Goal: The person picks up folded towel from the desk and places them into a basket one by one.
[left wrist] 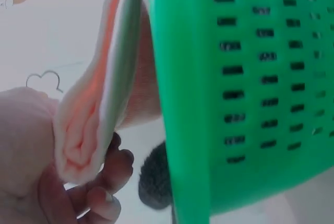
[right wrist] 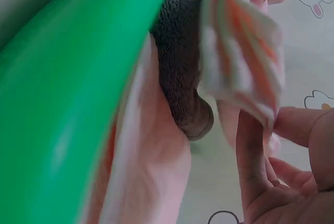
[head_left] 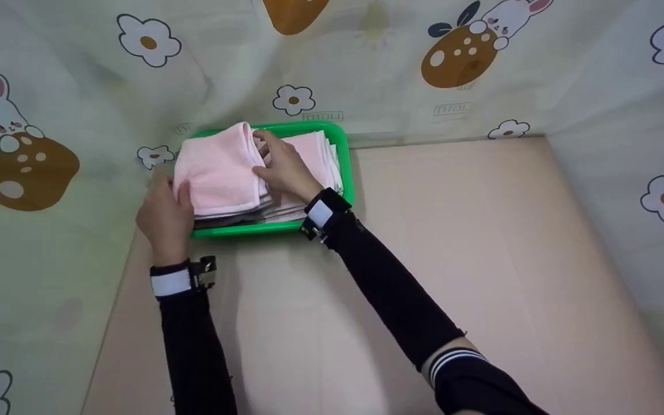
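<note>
A folded pink towel [head_left: 217,173] is held over the left side of a green plastic basket [head_left: 251,229]. My left hand [head_left: 165,216] grips its left edge, thumb on one side and fingers on the other. At the opposite edge, my right hand [head_left: 287,167] pinches the towel between thumb and fingers. The left wrist view shows the towel's folded layers [left wrist: 78,145] outside the basket wall. Under it lies a dark grey towel [right wrist: 180,51], apart from the pink one in the right wrist view. Another pink towel [head_left: 308,151] tops a stack at the basket's right.
The basket stands at the back left of a beige tabletop [head_left: 453,242], close to a pale patterned curtain [head_left: 378,98]. The same patterned sheet hangs on the left and right sides. The basket's wall [left wrist: 250,130] has rows of slots.
</note>
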Tool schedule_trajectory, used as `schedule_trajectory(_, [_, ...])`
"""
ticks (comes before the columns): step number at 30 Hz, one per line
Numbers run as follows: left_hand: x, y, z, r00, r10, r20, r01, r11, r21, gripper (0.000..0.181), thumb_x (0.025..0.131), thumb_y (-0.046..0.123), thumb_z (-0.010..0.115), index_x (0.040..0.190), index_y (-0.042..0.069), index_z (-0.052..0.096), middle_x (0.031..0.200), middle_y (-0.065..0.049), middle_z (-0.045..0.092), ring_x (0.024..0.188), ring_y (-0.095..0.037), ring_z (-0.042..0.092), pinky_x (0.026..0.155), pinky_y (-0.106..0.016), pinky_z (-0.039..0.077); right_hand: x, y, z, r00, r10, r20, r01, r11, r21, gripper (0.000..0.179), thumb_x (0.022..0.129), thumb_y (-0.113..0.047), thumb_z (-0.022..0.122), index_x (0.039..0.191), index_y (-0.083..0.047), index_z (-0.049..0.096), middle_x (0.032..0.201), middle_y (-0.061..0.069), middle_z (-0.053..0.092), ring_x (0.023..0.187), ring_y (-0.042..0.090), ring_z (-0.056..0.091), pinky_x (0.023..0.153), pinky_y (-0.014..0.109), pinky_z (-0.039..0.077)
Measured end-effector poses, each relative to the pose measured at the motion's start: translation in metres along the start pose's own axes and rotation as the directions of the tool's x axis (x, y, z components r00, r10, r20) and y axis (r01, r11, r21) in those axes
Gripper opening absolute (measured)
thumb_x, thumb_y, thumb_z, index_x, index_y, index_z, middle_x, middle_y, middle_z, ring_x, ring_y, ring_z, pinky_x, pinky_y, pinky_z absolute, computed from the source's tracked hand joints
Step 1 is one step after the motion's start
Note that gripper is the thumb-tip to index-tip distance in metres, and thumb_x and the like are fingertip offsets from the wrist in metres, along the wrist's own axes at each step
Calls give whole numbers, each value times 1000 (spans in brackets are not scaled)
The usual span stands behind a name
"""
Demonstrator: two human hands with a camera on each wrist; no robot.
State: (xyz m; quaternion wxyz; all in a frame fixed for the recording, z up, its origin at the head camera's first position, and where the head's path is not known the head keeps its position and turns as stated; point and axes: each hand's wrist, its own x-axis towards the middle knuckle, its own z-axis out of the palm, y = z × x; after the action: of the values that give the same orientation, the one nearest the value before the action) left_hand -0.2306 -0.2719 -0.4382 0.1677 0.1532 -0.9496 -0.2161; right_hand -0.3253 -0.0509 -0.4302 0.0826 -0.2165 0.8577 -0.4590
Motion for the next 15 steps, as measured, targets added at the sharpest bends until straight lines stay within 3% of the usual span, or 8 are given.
schedule_trajectory(3, [2,-3,4,1000,-6,13,6,999,-36,35,109,27,50,135,4,53,103,-25,67,78,-40,61,65,-45,44,2,2,8,999,-26,-37,25,999,-22,64,93,0,67,153,-9,46,106,7,63,77,13,54,72,22,42])
schedule_trajectory(6, [3,-7,9,999,14,33,-12,999,-50,33,109,21,52,140,9,52,116,-23,67,79,-38,59,65,-42,43,3,5,17,998,-34,-55,30,997,-66,60,91,3,66,147,-9,52,101,6,60,80,13,51,75,23,41])
schedule_trajectory(9, [3,-11,12,998,33,60,-31,999,-25,32,108,15,53,138,9,59,130,-22,66,93,-41,65,74,-48,51,4,7,24,997,-39,-60,33,994,-102,52,92,2,66,142,-11,58,107,7,63,91,15,54,83,25,45])
schedule_trajectory(15, [3,-19,19,992,10,124,-18,998,65,34,108,15,50,139,12,64,123,-25,63,103,-43,60,84,-55,51,5,13,35,999,-34,2,34,982,-187,39,98,-6,68,136,-10,66,131,7,68,119,19,61,104,30,48])
